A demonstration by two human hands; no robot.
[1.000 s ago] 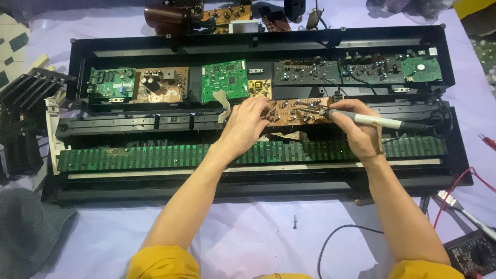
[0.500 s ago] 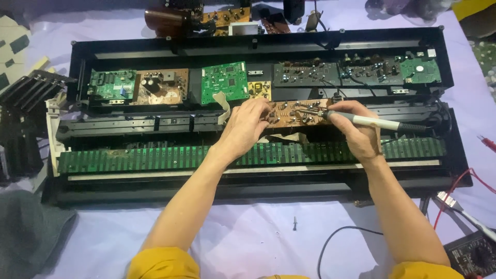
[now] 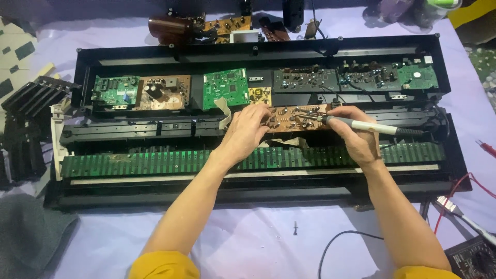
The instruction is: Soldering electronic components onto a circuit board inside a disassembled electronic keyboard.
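Opened black keyboard chassis (image 3: 258, 51) lies across a tabletop (image 3: 248, 243) covered in pale lilac cloth. Left hand (image 3: 247, 133) rests palm-down on the left end of a brown circuit board (image 3: 297, 118), fingers spread and bent, pressing the board flat rather than wrapping around it; the grip is loose and open, with nothing enclosed. Right hand (image 3: 356, 137) holds a soldering iron (image 3: 361, 125) like a pen, its grip closed around the pale handle, dark tip laid on the brown circuit board near its middle. Whether the tip actually touches a joint appears likely but is too small to confirm. The brown circuit board sits at the centre of the chassis, just above the long green contact strip (image 3: 155, 161) that runs the width of the lower half. Upper bay, left to right: small green board (image 3: 114, 90), tan power board (image 3: 163, 93), square green board (image 3: 226, 88), dark boards (image 3: 305, 80), green board at far right (image 3: 417, 76). Black keys stacked at left edge (image 3: 31, 98). Loose screw (image 3: 295, 227) on the cloth below the chassis. Black cable loop (image 3: 336, 243) near the right forearm; red leads (image 3: 465, 191) and part of a meter (image 3: 475, 258) at lower right.
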